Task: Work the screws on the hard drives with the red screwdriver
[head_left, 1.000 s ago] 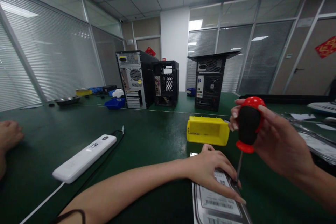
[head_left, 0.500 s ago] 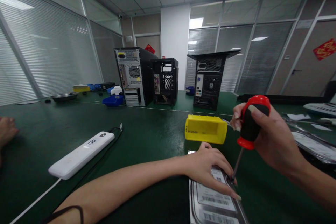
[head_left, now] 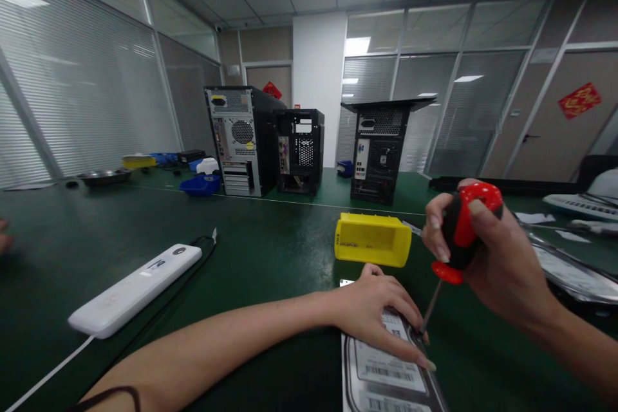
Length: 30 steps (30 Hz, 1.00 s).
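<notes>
My right hand (head_left: 487, 264) grips a screwdriver (head_left: 458, 235) with a red and black handle, its thin shaft slanting down to the right edge of a hard drive (head_left: 386, 376). The drive lies flat on the green table (head_left: 270, 251) at the bottom of the view, its white barcode labels facing up. My left hand (head_left: 379, 309) rests palm down on the drive's near end, fingers spread toward the screwdriver tip. A yellow plastic bin (head_left: 371, 239) stands just behind both hands.
A white power strip (head_left: 138, 288) with a black cord lies to the left. Three computer cases (head_left: 241, 140) stand at the back, with a blue tray (head_left: 199, 185) and a metal dish (head_left: 99, 176) beside them. More bagged drives (head_left: 572, 273) lie at right. Another person's hand (head_left: 4, 241) shows at the left edge.
The screwdriver handle has tilted further to the right while its tip stays on the drive's edge. The other person's hand at left has slid almost out of view.
</notes>
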Each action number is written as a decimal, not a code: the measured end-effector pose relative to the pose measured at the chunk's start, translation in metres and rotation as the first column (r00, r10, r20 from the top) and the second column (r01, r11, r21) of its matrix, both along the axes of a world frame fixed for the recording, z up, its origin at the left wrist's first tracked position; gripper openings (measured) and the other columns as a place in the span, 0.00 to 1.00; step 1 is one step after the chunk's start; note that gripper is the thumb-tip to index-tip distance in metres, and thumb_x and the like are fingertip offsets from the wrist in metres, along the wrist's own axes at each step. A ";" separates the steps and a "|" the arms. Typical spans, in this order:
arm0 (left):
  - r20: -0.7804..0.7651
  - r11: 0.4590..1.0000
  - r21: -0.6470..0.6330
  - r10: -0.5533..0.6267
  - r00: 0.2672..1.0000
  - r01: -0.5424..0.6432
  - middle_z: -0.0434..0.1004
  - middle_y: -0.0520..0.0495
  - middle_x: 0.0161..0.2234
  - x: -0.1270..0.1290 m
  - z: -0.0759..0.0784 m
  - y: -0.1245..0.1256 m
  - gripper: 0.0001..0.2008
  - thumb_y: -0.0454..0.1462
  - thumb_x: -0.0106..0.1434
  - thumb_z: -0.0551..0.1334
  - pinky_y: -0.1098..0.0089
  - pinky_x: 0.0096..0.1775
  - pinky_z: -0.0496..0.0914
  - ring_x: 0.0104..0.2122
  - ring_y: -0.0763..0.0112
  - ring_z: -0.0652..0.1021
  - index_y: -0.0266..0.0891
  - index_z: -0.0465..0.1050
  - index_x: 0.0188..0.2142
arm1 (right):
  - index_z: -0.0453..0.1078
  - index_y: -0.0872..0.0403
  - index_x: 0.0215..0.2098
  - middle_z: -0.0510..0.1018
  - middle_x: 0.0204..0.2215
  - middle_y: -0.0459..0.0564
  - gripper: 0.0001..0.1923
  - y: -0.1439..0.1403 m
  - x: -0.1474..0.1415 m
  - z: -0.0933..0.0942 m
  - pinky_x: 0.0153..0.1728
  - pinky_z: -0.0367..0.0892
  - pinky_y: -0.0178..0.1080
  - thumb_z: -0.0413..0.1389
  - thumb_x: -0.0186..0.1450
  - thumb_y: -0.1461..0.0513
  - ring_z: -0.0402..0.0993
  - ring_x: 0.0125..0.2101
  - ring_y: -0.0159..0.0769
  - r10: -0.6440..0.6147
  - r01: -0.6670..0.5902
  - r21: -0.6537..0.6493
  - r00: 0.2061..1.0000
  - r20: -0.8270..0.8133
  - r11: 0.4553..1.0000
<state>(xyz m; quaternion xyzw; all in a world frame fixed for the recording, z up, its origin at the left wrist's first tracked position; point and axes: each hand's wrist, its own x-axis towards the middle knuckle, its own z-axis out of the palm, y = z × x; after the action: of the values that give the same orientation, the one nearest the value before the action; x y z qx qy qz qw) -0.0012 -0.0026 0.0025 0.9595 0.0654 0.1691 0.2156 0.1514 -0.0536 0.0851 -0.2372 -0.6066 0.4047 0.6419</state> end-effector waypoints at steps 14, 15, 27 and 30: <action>0.054 1.000 -0.021 0.012 0.998 -0.011 0.77 0.53 0.40 0.000 -0.001 -0.004 0.14 0.48 0.58 0.62 0.65 0.44 0.52 0.44 0.67 0.73 0.42 0.74 0.37 | 0.68 0.49 0.45 0.71 0.30 0.48 0.15 0.000 0.005 0.002 0.24 0.70 0.33 0.49 0.64 0.54 0.68 0.24 0.31 0.086 -0.091 -0.080 0.994 -0.064 0.993; 0.053 1.000 -0.023 0.013 0.999 -0.011 0.77 0.52 0.40 0.000 -0.001 -0.004 0.14 0.49 0.58 0.62 0.65 0.44 0.52 0.44 0.67 0.73 0.42 0.75 0.36 | 0.68 0.49 0.43 0.70 0.29 0.47 0.14 0.000 0.004 0.002 0.22 0.69 0.33 0.48 0.64 0.53 0.67 0.23 0.31 0.094 -0.100 -0.085 0.993 -0.074 0.991; 0.038 0.999 -0.044 0.011 0.999 -0.009 0.78 0.52 0.40 0.001 -0.001 -0.002 0.16 0.51 0.57 0.63 0.65 0.44 0.52 0.45 0.66 0.73 0.42 0.75 0.36 | 0.66 0.52 0.28 0.66 0.21 0.45 0.13 -0.002 0.001 0.001 0.13 0.60 0.30 0.51 0.61 0.51 0.61 0.16 0.27 0.017 -0.023 -0.101 0.998 -0.058 0.995; 0.023 0.998 -0.056 0.019 1.000 -0.017 0.78 0.52 0.40 0.001 0.000 -0.003 0.16 0.51 0.57 0.62 0.65 0.45 0.52 0.45 0.66 0.73 0.43 0.75 0.36 | 0.69 0.52 0.36 0.69 0.29 0.47 0.13 -0.002 0.000 0.001 0.17 0.65 0.32 0.50 0.62 0.52 0.66 0.21 0.30 -0.008 -0.008 -0.111 0.990 -0.139 0.994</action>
<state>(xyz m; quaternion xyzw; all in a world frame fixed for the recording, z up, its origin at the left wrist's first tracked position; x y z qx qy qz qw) -0.0003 -0.0054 0.0021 0.9504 0.0763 0.1803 0.2417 0.1519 -0.0556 0.0856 -0.2438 -0.5367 0.4536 0.6684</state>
